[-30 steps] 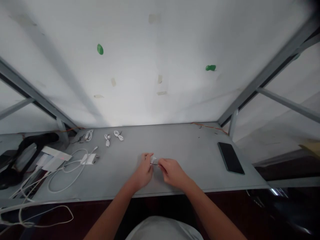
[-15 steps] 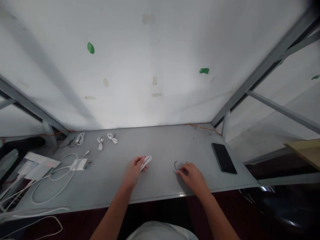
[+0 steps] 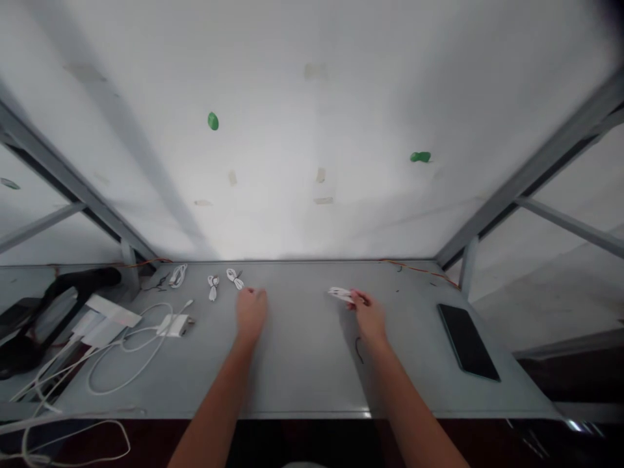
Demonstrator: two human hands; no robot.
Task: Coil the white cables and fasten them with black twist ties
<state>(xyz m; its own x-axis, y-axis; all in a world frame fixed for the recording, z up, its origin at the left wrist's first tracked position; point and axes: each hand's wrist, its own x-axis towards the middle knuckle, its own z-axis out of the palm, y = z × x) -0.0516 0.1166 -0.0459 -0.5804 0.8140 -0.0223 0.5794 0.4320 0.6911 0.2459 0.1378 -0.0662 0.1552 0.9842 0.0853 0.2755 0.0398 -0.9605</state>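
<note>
right hand (image 3: 366, 312) pinched on small white cable bundle (image 3: 340, 294); left hand (image 3: 251, 311) loosely spread, empty, near tied cable (image 3: 234, 278) on table (image 3: 302, 364).

Grey table (image 3: 302, 364) against white wall (image 3: 312, 130)

Grey surface (image 3: 302, 364) carries: three bundled white cables (image 3: 213, 286) at back left, white charger (image 3: 175, 324) with loose looped cord (image 3: 127, 364), black phone (image 3: 467, 340) at right, small black tie (image 3: 359, 348) near centre.

Black phone (image 3: 468, 341) at right; white charger (image 3: 173, 324), loose cable (image 3: 127, 354) at left.
</note>
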